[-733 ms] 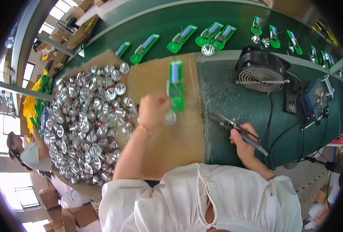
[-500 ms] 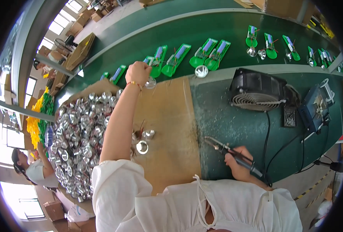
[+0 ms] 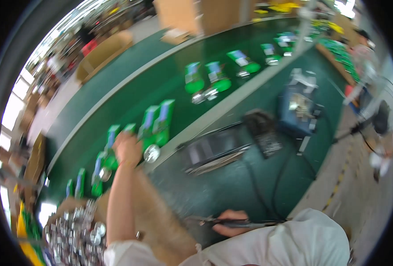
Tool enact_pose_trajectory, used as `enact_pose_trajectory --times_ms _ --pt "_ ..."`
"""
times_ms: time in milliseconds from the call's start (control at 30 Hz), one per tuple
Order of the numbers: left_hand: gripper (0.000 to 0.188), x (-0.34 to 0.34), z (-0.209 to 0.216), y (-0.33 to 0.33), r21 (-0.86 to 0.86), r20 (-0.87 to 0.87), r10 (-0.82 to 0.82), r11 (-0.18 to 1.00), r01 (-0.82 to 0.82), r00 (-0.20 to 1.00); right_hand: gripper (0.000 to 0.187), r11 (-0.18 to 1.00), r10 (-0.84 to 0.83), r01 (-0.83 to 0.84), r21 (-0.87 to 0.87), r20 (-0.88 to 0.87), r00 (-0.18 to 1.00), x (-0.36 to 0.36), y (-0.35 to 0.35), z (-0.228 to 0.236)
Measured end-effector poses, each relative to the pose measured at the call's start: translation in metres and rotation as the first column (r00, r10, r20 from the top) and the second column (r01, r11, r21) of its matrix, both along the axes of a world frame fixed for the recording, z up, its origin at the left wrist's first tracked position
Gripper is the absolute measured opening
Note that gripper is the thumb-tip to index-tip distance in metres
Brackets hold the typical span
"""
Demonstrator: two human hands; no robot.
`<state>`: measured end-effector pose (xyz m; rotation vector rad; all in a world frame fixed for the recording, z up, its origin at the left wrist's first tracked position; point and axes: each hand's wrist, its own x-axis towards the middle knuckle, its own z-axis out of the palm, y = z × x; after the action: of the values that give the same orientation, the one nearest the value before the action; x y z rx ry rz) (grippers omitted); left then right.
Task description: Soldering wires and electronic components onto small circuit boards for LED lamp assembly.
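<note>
My left hand (image 3: 128, 150) reaches over the belt, its fingers bent round a green lamp housing (image 3: 130, 128). Motion blur smears the grip, and the hand hides most of that housing. Beside it on the belt lie more green housings (image 3: 162, 124) with purple-blue cylinders, one with a silver reflector cup (image 3: 152, 153) at its lower end. Another reflector (image 3: 104, 174) is just left of my wrist. In my right hand (image 3: 230, 222), near my body, a soldering iron (image 3: 258, 223) is gripped, its tip pointing left over the green bench.
A heap of silver reflectors (image 3: 74, 232) fills the lower left, beside a brown board (image 3: 156, 221). On the bench stand a black fan (image 3: 214, 148) and a blue device (image 3: 297, 108), with cables running across. More housings (image 3: 214, 76) lie farther along the belt. Other people are in the background.
The head view has swung to the right. My left hand has moved from one housing to the neighbouring one on its right. My right hand still holds the soldering iron low by my body.
</note>
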<state>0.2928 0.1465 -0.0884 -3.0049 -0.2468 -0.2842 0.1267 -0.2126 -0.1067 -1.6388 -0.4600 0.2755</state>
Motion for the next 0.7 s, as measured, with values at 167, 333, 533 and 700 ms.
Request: enact_pose_trajectory --times_ms 167,333,533,700 --pt "0.015 -0.102 0.053 -0.012 -0.057 0.161 -0.046 0.997 0.056 0.986 0.016 0.994 0.112 -0.112 0.006 -0.171 0.979 0.002 0.001 0.01" --pt "0.017 -0.226 0.053 -0.077 -0.108 0.09 0.044 0.994 -0.035 0.995 0.017 0.988 0.152 -0.151 0.015 -0.132 0.98 0.006 -0.006 0.014" --pt "0.045 -0.296 0.029 -0.126 -0.117 0.131 0.39 0.919 -0.376 0.912 0.023 0.993 0.12 -0.117 0.032 -0.128 0.984 0.001 0.002 0.013" --pt "0.029 -0.333 0.015 -0.125 0.057 0.111 0.15 0.986 -0.157 0.982 0.022 0.994 0.099 -0.094 0.053 -0.111 0.989 -0.002 0.008 0.009"
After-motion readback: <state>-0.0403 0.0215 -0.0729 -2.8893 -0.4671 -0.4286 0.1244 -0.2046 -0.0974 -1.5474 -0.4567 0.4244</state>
